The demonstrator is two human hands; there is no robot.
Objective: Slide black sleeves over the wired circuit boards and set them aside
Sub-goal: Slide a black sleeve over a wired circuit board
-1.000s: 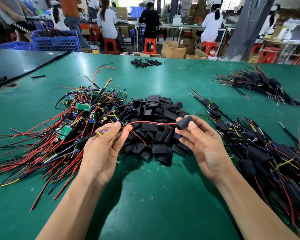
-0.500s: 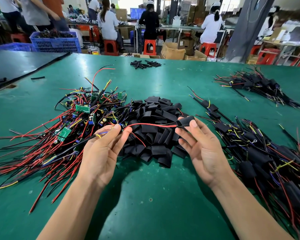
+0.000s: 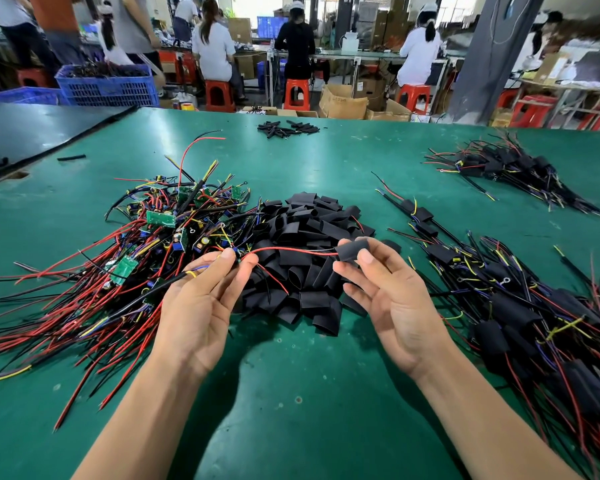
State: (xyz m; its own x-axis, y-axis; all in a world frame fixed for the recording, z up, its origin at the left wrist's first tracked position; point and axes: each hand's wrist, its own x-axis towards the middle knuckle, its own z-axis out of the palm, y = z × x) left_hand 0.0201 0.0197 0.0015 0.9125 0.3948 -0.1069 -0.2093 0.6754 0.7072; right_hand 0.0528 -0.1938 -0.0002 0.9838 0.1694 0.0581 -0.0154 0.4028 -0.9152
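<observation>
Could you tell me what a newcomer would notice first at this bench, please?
Probably the hands at centre: the left hand pinches a red wire that runs into the black sleeve held by the right hand. Behind them sits a heap of black sleeves, with a tangle of bare wired boards to its left and sleeved ones to its right.

Green surface (image 3: 309, 393): matte, flecked with pale specks.
Dark panel (image 3: 39, 126): lies along the surface's far left edge.
2 blue plastic crates beyond that edge: 1st crate (image 3: 108, 86) holds dark parts; 2nd crate (image 3: 21, 95) shows only its rim.
3 red stools (image 3: 219, 95) at a far bench (image 3: 361, 57), each with a seated worker (image 3: 212, 50) facing away: 2 in white tops, 1 in black.
Open cardboard boxes (image 3: 342, 102): on the floor by the stools.
Grey pillar (image 3: 489, 53): far right.
</observation>
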